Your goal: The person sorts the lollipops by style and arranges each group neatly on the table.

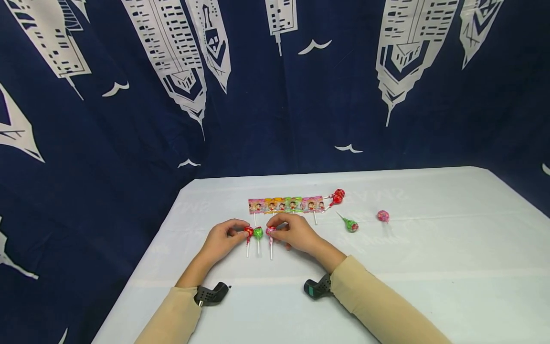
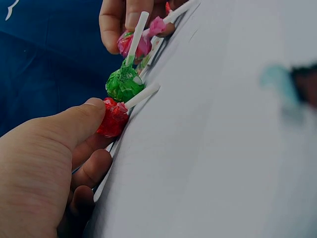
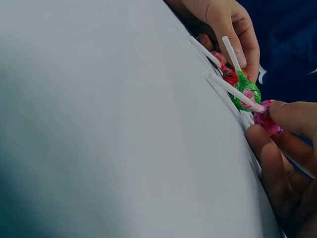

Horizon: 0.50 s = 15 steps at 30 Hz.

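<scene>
Wrist cameras: two black units, one at each beige cuff, nearest us over the white table
Left hand: thumb and forefinger pinching the head of a red ball lollipop
Right hand: thumb and fingertips pinching the head of a pink ball lollipop
Green ball lollipop: between the two hands, held by neither, close beside the red, a gap short of the pink
Step in hand: we judge it to be lining up ball lollipops side by side, sticks towards the person
Next move: in our view it calls for easing the pink head nearer the green, then loosening both pinches without rolling the heads
Loose stock, right: a second green lollipop and, farther right, a second pink one
Flat lollipops: four in a row beyond the hands, pink, orange, green, pink
Red pair: at the row's right end, overlapping
Backdrop: navy cloth, white building prints
Hard to make out: middle flat sticks, largely behind the right hand; the far pink's stick, pale on white; which fingers support the pinched heads from below
</scene>
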Motion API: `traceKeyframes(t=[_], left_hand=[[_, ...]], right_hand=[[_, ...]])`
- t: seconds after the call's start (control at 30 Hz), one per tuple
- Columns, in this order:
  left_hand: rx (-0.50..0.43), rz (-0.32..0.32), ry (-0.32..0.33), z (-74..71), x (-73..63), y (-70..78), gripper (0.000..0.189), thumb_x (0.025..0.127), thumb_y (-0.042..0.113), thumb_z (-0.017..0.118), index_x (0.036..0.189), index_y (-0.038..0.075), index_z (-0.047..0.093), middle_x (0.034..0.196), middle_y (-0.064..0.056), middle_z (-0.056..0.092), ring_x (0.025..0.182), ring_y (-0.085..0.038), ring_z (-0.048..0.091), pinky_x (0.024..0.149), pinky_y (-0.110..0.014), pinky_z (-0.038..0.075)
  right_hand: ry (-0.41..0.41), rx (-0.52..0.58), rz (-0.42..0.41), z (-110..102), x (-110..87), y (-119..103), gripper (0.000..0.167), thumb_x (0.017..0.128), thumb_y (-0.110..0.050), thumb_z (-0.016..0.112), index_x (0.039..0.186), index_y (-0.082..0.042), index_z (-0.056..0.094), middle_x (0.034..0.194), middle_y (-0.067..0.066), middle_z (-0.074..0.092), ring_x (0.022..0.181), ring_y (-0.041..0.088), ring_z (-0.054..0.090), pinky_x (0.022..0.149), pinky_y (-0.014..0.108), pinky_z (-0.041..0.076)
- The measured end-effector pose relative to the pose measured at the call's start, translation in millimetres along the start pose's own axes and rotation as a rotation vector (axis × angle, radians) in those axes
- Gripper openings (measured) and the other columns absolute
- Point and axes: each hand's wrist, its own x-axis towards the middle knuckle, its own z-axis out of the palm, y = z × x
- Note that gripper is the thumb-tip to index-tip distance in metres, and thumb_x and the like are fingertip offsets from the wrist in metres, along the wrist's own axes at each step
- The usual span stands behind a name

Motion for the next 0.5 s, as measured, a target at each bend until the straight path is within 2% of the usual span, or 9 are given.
traceKeyframes(t=[0.13, 0.33, 0.5], left_hand=[[-0.003, 0.003, 0.0, 0.8, 0.8, 1.3, 0.023, 0.088, 0.021, 0.077, 0.11, 0.019, 0.075, 0.099, -0.002, 0.074, 0.07, -0.01, 0.054, 0.065, -0.024, 0.042], [-0.001, 0.007, 0.005, 1.1, 1.1, 2.0, 0.023, 0.087, 0.021, 0.078, 0.109, 0.019, 0.075, 0.099, -0.002, 0.075, 0.07, -0.008, 0.054, 0.065, -0.024, 0.043], [0.003, 0.005, 0.005, 1.3, 0.6, 0.5, 0.023, 0.087, 0.022, 0.077, 0.11, 0.019, 0.075, 0.099, -0.002, 0.075, 0.07, -0.008, 0.055, 0.065, -0.025, 0.043]], right_hand=[[0.031, -0.021, -0.006, 1.0, 2.7, 1.9, 0.016, 0.091, -0.016, 0.073, 0.108, -0.015, 0.071, 0.107, 0.007, 0.071, 0.061, 0.009, 0.06, 0.046, 0.024, 0.044], [0.064, -0.079, -0.04, 4.1, 4.8, 4.5, 0.016, 0.091, -0.017, 0.073, 0.107, -0.014, 0.072, 0.106, 0.006, 0.072, 0.059, 0.006, 0.061, 0.057, 0.023, 0.047], [0.082, -0.128, -0.049, 7.5, 3.6, 6.6, 0.016, 0.091, -0.02, 0.074, 0.106, -0.018, 0.072, 0.106, 0.004, 0.073, 0.057, 0.006, 0.059, 0.056, 0.024, 0.048]])
